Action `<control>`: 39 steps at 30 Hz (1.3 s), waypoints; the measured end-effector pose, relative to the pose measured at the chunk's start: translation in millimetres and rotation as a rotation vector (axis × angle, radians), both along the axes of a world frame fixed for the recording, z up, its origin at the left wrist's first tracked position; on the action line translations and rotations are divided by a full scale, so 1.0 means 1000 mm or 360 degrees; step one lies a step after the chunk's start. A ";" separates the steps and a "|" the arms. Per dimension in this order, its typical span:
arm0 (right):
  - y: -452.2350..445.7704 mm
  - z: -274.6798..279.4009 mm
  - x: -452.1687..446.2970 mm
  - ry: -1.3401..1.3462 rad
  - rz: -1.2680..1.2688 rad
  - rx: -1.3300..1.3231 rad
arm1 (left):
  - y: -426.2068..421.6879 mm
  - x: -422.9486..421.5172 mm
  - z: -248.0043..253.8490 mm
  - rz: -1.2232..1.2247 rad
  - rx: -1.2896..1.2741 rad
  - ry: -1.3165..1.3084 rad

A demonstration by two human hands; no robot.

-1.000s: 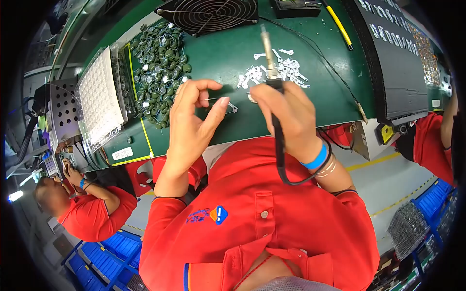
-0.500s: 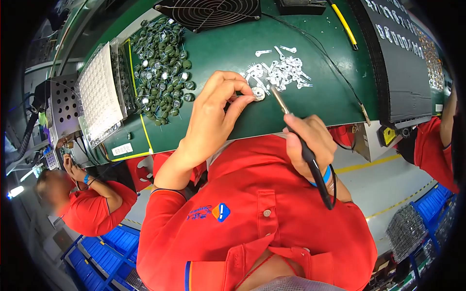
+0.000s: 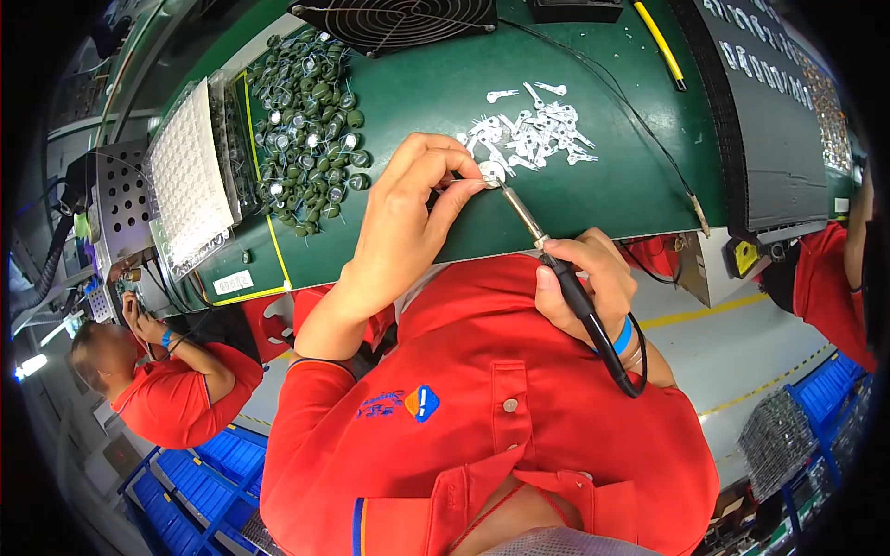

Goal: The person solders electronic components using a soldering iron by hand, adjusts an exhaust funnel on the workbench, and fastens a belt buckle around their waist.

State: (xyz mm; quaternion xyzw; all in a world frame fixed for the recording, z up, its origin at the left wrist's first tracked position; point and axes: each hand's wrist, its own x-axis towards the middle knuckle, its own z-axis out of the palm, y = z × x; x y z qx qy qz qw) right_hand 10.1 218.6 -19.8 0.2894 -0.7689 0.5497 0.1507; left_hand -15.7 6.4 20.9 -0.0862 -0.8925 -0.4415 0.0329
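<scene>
My left hand (image 3: 408,213) is pinched at the edge of a small round white part (image 3: 491,173), with a thin wire between thumb and forefinger. In my right hand (image 3: 593,283) is a soldering iron (image 3: 579,301) with a black handle, its fingers wrapped round the grip. The iron's metal tip touches or nearly touches the round part. Just beyond lies a pile of small white pieces with prongs (image 3: 542,132). Left of my left hand, many dark green round components with wires (image 3: 311,139) are heaped on the green table (image 3: 417,97).
A black fan (image 3: 399,23) stands at the back edge. White sheets of round pieces (image 3: 190,176) lie at the left, and a grey board (image 3: 756,120) at the right. A cable with a metal end (image 3: 700,218) crosses the table. A co-worker (image 3: 176,389) sits at the left.
My left hand has moved right to the round part and closed at its edge. The iron has swung from pointing away to angling left, its tip now at the part.
</scene>
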 end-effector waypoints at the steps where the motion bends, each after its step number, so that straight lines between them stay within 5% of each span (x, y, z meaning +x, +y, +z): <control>1: 0.000 0.000 0.000 0.0006 0.0008 0.0004 | 0.001 -0.001 -0.001 0.0007 -0.0001 0.0001; 9: 0.002 -0.002 0.002 -0.0088 0.0020 -0.0072 | -0.007 -0.004 0.008 -0.0015 0.0027 0.0080; 12: 0.004 -0.001 0.003 -0.0186 0.0013 -0.0090 | -0.038 -0.010 0.026 0.0388 -0.0668 0.0296; 17: 0.003 0.001 0.000 -0.0270 0.0039 -0.0080 | -0.069 -0.020 0.015 0.0545 -0.1035 0.0002; 20: -0.003 0.002 -0.003 -0.0248 0.0021 -0.0152 | -0.067 -0.017 0.010 0.0568 -0.0535 0.0008; 25: -0.009 0.011 -0.009 -0.0416 0.0099 -0.0286 | -0.054 -0.005 0.031 0.0581 -0.0339 -0.0173; 28: -0.019 0.017 -0.018 -0.0479 0.0150 -0.0281 | -0.047 0.003 0.020 0.0295 0.0480 -0.0299; 33: -0.045 0.016 -0.029 -0.0457 0.0093 -0.0435 | -0.018 0.012 0.018 0.0021 0.0585 -0.0543; 39: -0.042 0.013 -0.027 -0.0464 0.0080 -0.0415 | -0.007 0.007 0.017 -0.0143 0.0078 -0.0252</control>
